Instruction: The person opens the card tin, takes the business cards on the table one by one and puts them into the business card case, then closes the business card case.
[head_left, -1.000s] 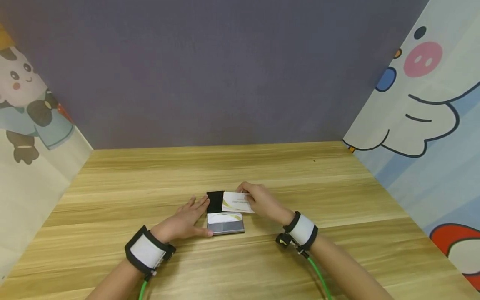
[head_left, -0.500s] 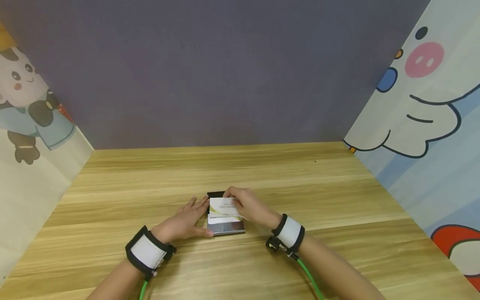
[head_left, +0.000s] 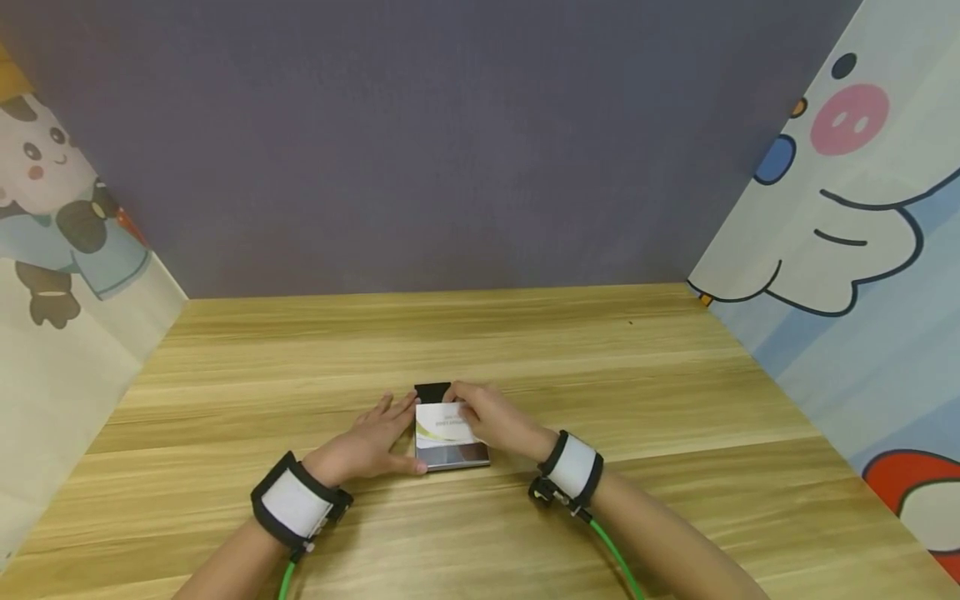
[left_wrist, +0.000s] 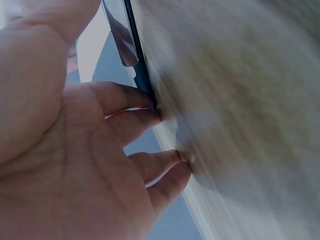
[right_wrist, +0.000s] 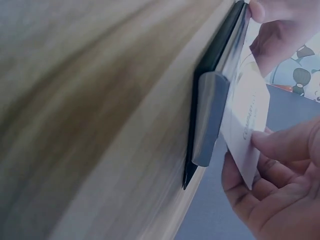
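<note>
A business card holder lies opened flat on the table, with a black flap (head_left: 432, 392) at the far side and a shiny metal half (head_left: 454, 456) nearer me. Over it is a white business card (head_left: 435, 421) with a yellow-green curve and printed text. My right hand (head_left: 504, 421) pinches this card at its right end; the right wrist view has the thumb on the printed face and fingers behind the card (right_wrist: 248, 112), which slants against the metal half. Spread out beside the holder, my left hand (head_left: 367, 444) touches its left edge with thumb and fingertips.
The wood-grain table (head_left: 300, 350) runs back to a grey-purple panel (head_left: 435, 150). Cartoon-printed sheets stand at left and right. Each wrist wears a strap with a camera, and a green cable (head_left: 617, 557) trails from the right one.
My right hand has brought the card left and toward me, from over the black flap onto the metal half. The card now covers the one seen there earlier. My left hand stays put.
</note>
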